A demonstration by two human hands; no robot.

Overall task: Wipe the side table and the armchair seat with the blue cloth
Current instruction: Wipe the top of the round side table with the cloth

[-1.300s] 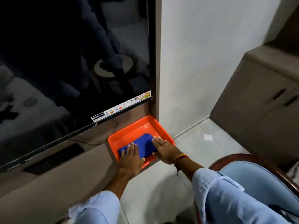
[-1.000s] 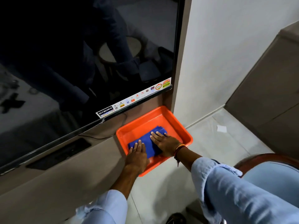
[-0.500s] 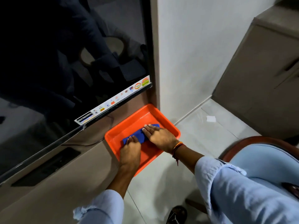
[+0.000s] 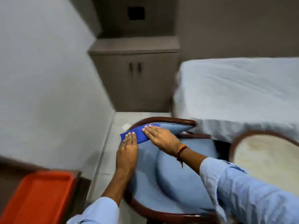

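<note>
The left hand [image 4: 127,152] lies flat, fingers together, pressing the near end of the blue cloth [image 4: 137,134]. The right hand [image 4: 159,137] lies flat on its far end. The cloth rests at the left edge of the armchair [image 4: 169,180], beside its wooden rim. An orange tray [image 4: 37,196] sits lower left; a round side table [image 4: 267,159] stands right.

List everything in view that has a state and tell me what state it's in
blue cloth: folded, held flat between both hands over the armchair's rim
left hand: open, fingers on the cloth
right hand: open, palm down on the cloth
orange tray: nothing seen in it
cabinet doors: closed
armchair: unoccupied
</note>
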